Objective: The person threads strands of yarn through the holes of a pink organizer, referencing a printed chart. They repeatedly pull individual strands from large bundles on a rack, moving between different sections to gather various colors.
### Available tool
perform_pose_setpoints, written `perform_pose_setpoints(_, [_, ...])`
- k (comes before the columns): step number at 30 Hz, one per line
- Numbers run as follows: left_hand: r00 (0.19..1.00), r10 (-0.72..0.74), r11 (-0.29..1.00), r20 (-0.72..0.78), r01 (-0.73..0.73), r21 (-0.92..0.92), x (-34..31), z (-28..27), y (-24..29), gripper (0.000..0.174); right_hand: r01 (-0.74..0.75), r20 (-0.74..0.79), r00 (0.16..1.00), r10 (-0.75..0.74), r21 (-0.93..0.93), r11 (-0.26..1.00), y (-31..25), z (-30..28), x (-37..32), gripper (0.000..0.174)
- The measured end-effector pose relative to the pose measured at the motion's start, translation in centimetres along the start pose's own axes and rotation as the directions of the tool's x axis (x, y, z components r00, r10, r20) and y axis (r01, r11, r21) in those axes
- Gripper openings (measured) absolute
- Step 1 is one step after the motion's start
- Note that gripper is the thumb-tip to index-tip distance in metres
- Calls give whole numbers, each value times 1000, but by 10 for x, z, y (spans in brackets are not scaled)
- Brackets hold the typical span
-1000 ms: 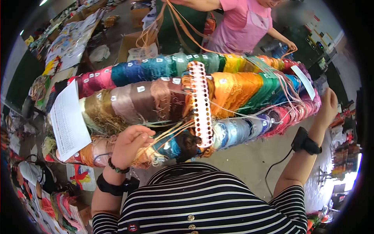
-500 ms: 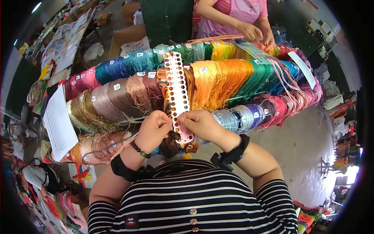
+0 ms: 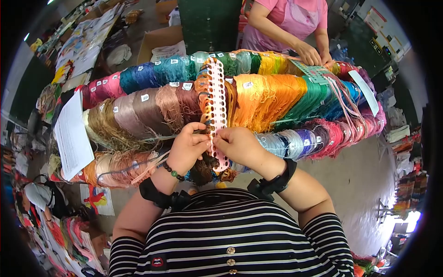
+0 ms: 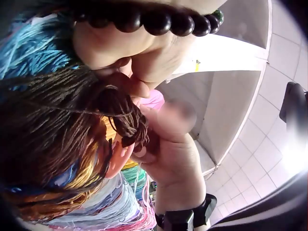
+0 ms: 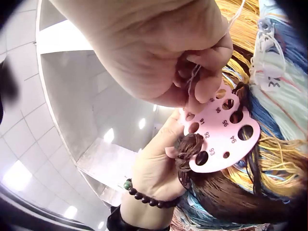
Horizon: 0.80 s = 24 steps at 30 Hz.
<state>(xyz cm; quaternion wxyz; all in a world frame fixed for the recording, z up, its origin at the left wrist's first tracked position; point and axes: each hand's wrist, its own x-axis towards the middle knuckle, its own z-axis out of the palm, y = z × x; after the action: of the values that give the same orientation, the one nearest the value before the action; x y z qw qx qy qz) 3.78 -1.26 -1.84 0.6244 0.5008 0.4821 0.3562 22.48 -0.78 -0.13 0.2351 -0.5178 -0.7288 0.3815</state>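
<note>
A long pink thread card (image 3: 217,104) with numbered holes lies across the yarn hanks, dark and orange threads looped along its left edge. My left hand (image 3: 185,147) pinches at that edge near the lower end, where pale thread shows between both hands. Its fingertips are partly hidden. From the other side my right hand (image 3: 242,144) pinches a thin white thread (image 5: 192,79) over the card. In the right wrist view the card's rounded end (image 5: 216,149) shows beside a brown thread knot (image 5: 188,147). This knot hangs just by the left fingers in the left wrist view.
Rows of coloured hanks (image 3: 265,99) with small labels fill the rack. Printed sheets hang at its left end (image 3: 74,136) and right end (image 3: 364,92). Across the rack a person in a pink apron (image 3: 295,23) works at a green card (image 3: 313,73).
My right hand came in from the far right to the card. The left hand moved right to its edge. Across the rack, the other person's hands came down to the green card.
</note>
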Motion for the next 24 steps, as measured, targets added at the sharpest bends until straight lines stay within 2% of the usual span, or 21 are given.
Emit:
perform_pose_setpoints(2, [1000,-4,997,-6,4,77,0,0,2,37,26,-6,1000,-27,-63,998,-4,-1,0,27])
perform_pose_setpoints(4, [1000,19,984,-8,-17,178,0,-1,1,38,37,9,999,-37,0,999,1,1,0,23])
perform_pose_setpoints(5, [996,81,967,-27,-72,243,-1,-4,-1,37,43,16,999,-43,33,999,5,3,0,20])
perform_pose_setpoints(7, [978,203,912,-52,-169,373,-4,-13,-7,37,-59,68,997,37,343,937,18,11,2,13])
perform_pose_setpoints(8, [983,180,960,-46,-166,225,-5,-17,-6,37,-112,103,992,70,484,868,22,12,2,10])
perform_pose_setpoints(10, [990,138,987,-19,-139,-84,-7,-22,-1,37,-146,148,986,76,546,825,27,10,3,6])
perform_pose_setpoints(11, [1000,-18,984,-4,17,-175,-12,-20,17,37,-149,150,986,77,564,812,28,11,3,6])
perform_pose_setpoints(14, [992,-40,938,121,79,-337,-11,-10,24,35,-202,194,975,105,601,773,29,7,1,8])
perform_pose_setpoints(16, [991,26,998,134,-17,-68,-4,-6,15,38,-235,202,970,132,659,714,28,2,0,10])
perform_pose_setpoints(17, [970,200,980,141,-198,-32,5,-3,-9,44,-240,201,970,137,708,664,28,-3,-4,11])
perform_pose_setpoints(18, [957,139,979,254,-172,113,4,0,-2,49,-245,218,969,119,754,609,24,-4,-3,12])
perform_pose_setpoints(20, [941,261,913,216,-313,261,-4,-4,0,51,-281,255,958,129,755,593,13,-7,-5,14])
perform_pose_setpoints(21, [927,320,866,195,-370,338,-7,-5,1,52,-294,285,950,128,679,673,14,-3,0,14])
perform_pose_setpoints(22, [898,427,774,104,-423,472,-9,-7,3,50,-294,259,953,156,675,677,11,1,-2,13])
perform_pose_setpoints(23, [839,543,689,-31,-424,589,-8,-14,2,48,-261,263,958,115,629,732,14,3,-1,12])
perform_pose_setpoints(24, [795,587,661,-151,-364,656,-12,-22,3,36,-225,256,963,87,579,784,18,4,1,12])
